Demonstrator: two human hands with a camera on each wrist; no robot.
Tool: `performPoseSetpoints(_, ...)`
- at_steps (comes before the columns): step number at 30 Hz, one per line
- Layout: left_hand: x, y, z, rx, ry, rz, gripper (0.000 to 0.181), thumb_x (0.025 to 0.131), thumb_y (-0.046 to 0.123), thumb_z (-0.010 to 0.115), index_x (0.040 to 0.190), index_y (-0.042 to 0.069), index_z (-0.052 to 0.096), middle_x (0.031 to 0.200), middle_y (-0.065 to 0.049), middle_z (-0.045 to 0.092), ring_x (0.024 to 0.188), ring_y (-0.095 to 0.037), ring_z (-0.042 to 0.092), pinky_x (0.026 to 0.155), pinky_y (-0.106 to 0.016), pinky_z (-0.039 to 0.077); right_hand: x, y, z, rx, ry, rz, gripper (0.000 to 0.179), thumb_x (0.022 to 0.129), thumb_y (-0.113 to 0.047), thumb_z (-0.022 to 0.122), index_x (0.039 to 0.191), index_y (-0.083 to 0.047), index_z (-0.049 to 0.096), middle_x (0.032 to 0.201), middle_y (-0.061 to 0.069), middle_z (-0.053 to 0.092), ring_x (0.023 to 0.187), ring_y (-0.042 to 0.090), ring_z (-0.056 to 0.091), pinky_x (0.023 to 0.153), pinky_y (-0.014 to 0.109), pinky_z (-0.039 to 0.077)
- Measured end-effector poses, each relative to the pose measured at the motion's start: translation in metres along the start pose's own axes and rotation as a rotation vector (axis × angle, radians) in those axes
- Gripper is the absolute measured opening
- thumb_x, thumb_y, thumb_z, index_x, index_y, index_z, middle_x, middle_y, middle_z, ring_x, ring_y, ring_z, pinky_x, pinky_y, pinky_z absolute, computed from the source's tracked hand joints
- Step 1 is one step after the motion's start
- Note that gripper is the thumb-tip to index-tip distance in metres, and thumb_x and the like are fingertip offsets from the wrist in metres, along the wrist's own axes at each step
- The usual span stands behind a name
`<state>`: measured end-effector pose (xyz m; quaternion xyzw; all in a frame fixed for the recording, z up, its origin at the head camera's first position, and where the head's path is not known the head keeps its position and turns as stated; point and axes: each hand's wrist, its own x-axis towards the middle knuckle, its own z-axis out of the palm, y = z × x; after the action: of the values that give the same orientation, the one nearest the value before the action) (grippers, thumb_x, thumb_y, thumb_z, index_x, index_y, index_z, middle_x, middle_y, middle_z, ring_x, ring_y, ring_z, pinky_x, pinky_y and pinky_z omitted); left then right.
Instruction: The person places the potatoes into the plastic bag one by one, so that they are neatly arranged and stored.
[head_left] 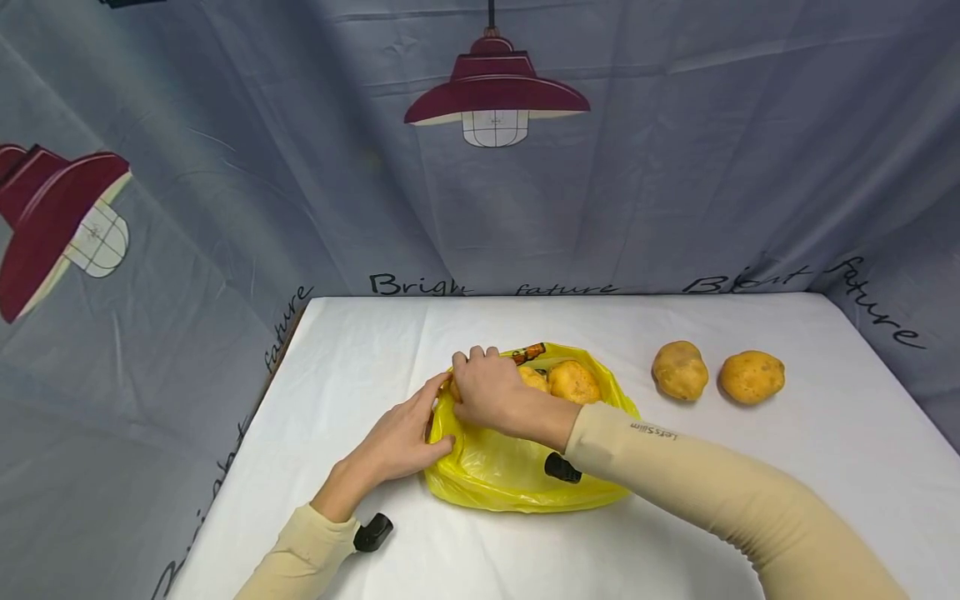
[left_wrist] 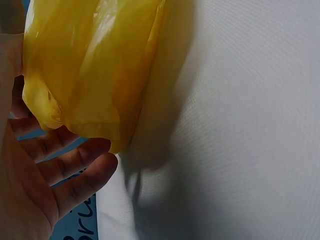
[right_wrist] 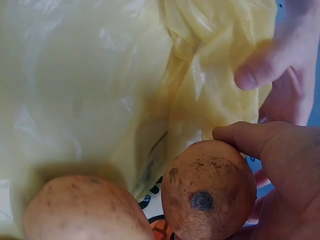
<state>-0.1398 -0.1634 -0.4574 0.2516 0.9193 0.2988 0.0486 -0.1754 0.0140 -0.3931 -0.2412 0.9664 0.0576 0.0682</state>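
Observation:
A yellow plastic bag (head_left: 517,479) lies on the white table with its mouth spread wide. Inside it, at the far side, potatoes (head_left: 573,382) show. My right hand (head_left: 487,387) reaches over the bag to its far left side. In the right wrist view its thumb and fingers grip a potato (right_wrist: 209,190) with a dark spot; another potato (right_wrist: 85,210) lies beside it against the yellow film. The left hand (head_left: 401,437) holds the bag's left rim, thumb over the edge and fingers along the outside. In the left wrist view those fingers (left_wrist: 82,180) are spread behind the film.
Two loose potatoes, one browner (head_left: 680,371) and one yellower (head_left: 752,377), lie on the table right of the bag. An orange-and-black patterned patch (head_left: 528,354) shows at the bag's far rim. A grey printed curtain (head_left: 637,183) surrounds the table (head_left: 360,358).

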Motion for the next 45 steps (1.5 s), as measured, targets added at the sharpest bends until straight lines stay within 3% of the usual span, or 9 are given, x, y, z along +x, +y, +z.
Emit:
performPoseSetpoints(10, -0.002, -0.001, 0.001, 0.004, 0.008, -0.001, 0.087, 0.082, 0.03, 0.067, 0.158, 0.022, 0.026, 0.14, 0.002, 0.051, 0.083, -0.014, 0.054, 0.077, -0.035, 0.047, 0.003, -0.006, 0.017, -0.095, -0.003, 0.031, 0.049, 0.091, -0.052, 0.063, 0.113, -0.009, 0.051, 0.091, 0.011, 0.061, 0.091, 0.029, 0.06, 0.087, 0.047, 0.048)
performPoseSetpoints(16, -0.002, -0.001, 0.001, -0.008, 0.006, -0.006, 0.087, 0.081, 0.029, 0.067, 0.157, 0.024, 0.027, 0.125, 0.005, 0.054, 0.077, -0.011, 0.053, 0.071, -0.033, 0.045, 0.005, -0.008, 0.026, -0.127, 0.01, 0.039, 0.049, 0.093, -0.054, 0.06, 0.11, -0.01, 0.049, 0.087, 0.01, 0.06, 0.086, 0.028, 0.059, 0.08, 0.044, 0.048)
performPoseSetpoints(24, -0.002, 0.001, 0.0, -0.006, 0.001, -0.014, 0.087, 0.081, 0.03, 0.067, 0.158, 0.024, 0.026, 0.135, 0.003, 0.052, 0.08, -0.012, 0.054, 0.074, -0.035, 0.046, 0.006, -0.007, 0.029, -0.137, 0.014, 0.042, 0.05, 0.093, -0.056, 0.059, 0.11, -0.01, 0.048, 0.088, 0.011, 0.06, 0.086, 0.028, 0.059, 0.078, 0.043, 0.049)
performPoseSetpoints(39, -0.001, 0.002, -0.003, -0.002, -0.006, -0.026, 0.087, 0.081, 0.03, 0.067, 0.158, 0.023, 0.026, 0.13, 0.003, 0.053, 0.075, -0.013, 0.053, 0.072, -0.034, 0.045, 0.001, -0.002, 0.015, -0.037, -0.027, 0.041, 0.052, 0.092, -0.058, 0.06, 0.113, -0.011, 0.048, 0.091, 0.01, 0.059, 0.088, 0.028, 0.059, 0.075, 0.041, 0.051)
performPoseSetpoints(45, -0.002, 0.004, -0.004, 0.001, -0.012, -0.032, 0.086, 0.082, 0.031, 0.067, 0.158, 0.021, 0.027, 0.143, 0.001, 0.049, 0.08, -0.015, 0.053, 0.075, -0.035, 0.046, -0.003, -0.002, 0.008, -0.028, -0.016, 0.031, 0.053, 0.093, -0.058, 0.061, 0.116, -0.012, 0.051, 0.093, 0.009, 0.059, 0.091, 0.027, 0.059, 0.077, 0.042, 0.051)
